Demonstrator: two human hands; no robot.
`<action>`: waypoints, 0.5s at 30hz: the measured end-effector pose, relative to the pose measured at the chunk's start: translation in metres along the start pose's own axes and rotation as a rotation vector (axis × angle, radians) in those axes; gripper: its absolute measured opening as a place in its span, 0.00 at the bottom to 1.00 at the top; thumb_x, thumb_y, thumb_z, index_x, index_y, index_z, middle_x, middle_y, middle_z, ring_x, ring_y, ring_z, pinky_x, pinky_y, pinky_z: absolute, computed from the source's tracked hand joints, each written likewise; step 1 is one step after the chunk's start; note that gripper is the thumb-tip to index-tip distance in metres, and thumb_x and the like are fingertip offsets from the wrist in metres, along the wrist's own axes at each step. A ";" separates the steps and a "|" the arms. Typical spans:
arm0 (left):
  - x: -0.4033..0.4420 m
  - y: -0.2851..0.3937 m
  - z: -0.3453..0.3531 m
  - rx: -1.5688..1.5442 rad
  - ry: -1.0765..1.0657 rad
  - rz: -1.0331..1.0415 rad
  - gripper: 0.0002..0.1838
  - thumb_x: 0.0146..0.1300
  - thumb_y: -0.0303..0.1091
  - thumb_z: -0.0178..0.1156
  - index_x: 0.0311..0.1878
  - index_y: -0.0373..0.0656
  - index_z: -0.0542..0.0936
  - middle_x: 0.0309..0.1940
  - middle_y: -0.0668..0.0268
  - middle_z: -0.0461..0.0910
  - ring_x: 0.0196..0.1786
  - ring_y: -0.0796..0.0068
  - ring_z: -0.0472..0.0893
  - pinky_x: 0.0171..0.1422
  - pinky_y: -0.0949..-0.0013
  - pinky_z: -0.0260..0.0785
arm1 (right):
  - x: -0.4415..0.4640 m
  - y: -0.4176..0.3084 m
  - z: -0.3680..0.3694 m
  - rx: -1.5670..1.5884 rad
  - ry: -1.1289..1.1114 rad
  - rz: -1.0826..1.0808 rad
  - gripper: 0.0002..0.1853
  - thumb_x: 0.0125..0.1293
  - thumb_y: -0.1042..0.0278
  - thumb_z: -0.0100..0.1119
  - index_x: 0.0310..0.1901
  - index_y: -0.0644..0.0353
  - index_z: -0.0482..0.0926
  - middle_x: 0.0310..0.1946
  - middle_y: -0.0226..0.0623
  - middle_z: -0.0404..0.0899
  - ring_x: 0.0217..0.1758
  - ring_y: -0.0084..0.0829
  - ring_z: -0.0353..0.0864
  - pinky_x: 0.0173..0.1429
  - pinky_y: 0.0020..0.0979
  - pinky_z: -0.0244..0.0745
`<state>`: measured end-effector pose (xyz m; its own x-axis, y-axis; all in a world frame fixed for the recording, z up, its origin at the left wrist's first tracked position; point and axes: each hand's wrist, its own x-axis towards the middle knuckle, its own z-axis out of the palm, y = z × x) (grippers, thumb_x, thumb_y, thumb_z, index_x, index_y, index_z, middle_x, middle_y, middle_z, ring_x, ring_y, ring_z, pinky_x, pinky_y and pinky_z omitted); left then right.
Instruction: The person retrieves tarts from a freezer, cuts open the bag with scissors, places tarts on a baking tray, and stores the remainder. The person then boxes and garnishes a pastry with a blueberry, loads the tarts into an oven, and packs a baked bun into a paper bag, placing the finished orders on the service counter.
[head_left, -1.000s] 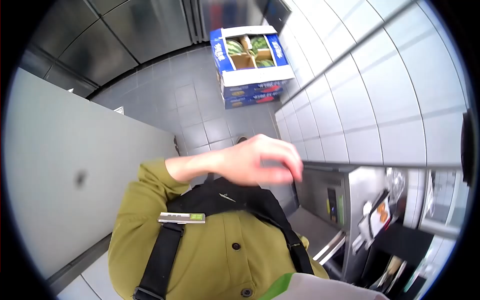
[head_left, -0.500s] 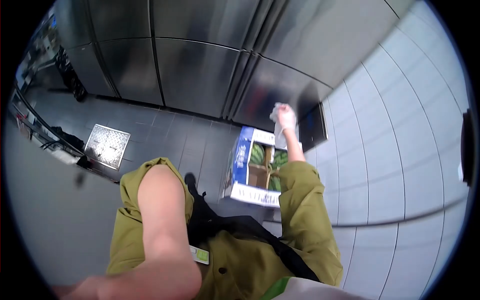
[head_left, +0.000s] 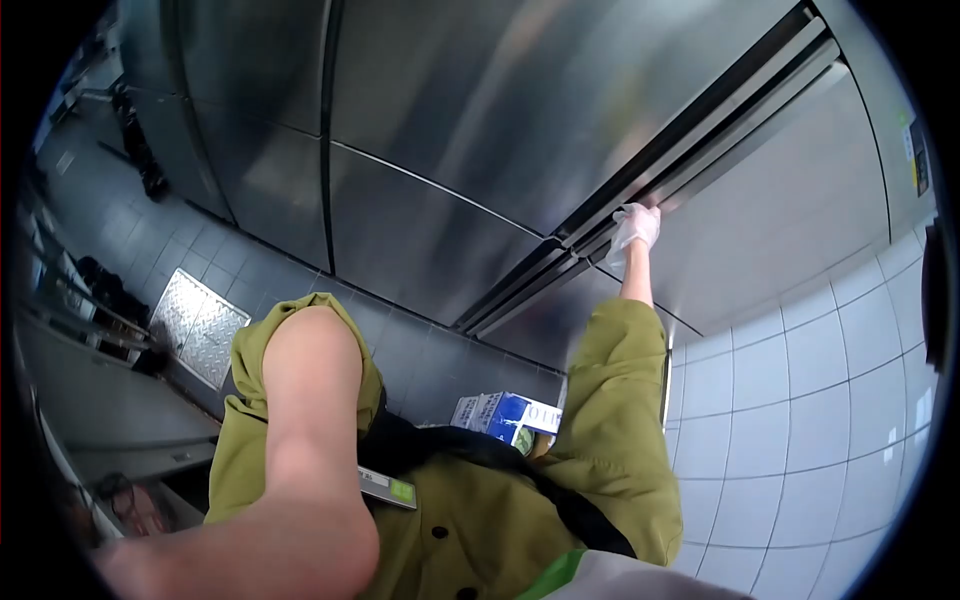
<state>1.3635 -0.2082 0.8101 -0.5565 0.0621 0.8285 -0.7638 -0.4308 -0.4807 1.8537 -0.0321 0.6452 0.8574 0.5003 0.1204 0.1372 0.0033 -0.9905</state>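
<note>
My right hand [head_left: 638,226], in a loose clear plastic glove, has its fingers curled at the long recessed handle [head_left: 690,165] of a steel cabinet door [head_left: 780,200]. This door looks closed. My left hand [head_left: 290,555] is bent back near the camera at the lower left. Its fingers are blurred and run out of view at the edge, so what they do is hidden.
Blue and white boxes [head_left: 508,412] stand on the floor, with part of a watermelon showing. More steel doors [head_left: 430,110] line the wall. A metal floor plate [head_left: 197,325] lies at left; white tiles [head_left: 780,430] cover the right wall.
My right hand came into view over the watermelon box and has moved up to the door handle. My left hand swung back toward the camera. The view has turned toward the steel doors.
</note>
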 end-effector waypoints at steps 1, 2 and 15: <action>-0.001 -0.009 -0.012 -0.010 0.015 -0.002 0.07 0.45 0.21 0.55 0.30 0.38 0.70 0.35 0.65 0.67 0.35 0.74 0.71 0.37 0.76 0.69 | -0.014 -0.004 -0.003 -0.136 0.046 -0.089 0.13 0.50 0.72 0.52 0.39 0.60 0.69 0.20 0.36 0.73 0.19 0.29 0.73 0.20 0.30 0.66; -0.005 -0.017 -0.024 -0.026 0.036 -0.004 0.08 0.44 0.20 0.55 0.30 0.38 0.69 0.35 0.65 0.67 0.35 0.74 0.71 0.38 0.76 0.69 | -0.012 0.000 -0.007 -0.241 0.061 -0.085 0.14 0.49 0.70 0.53 0.40 0.60 0.70 0.23 0.37 0.73 0.22 0.30 0.74 0.24 0.30 0.68; -0.267 -0.251 -0.067 0.199 0.010 -1.149 0.09 0.59 0.19 0.44 0.43 0.37 0.66 0.38 0.59 0.69 0.32 0.79 0.71 0.35 0.75 0.68 | -0.257 0.032 -0.248 -0.206 0.937 -0.421 0.12 0.56 0.73 0.59 0.41 0.62 0.69 0.26 0.29 0.70 0.28 0.18 0.66 0.33 0.19 0.64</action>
<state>1.6819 -0.0560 0.6898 0.4258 0.5143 0.7444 -0.7556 -0.2504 0.6053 1.7605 -0.3753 0.5990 0.7500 -0.3782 0.5427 0.5200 -0.1701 -0.8371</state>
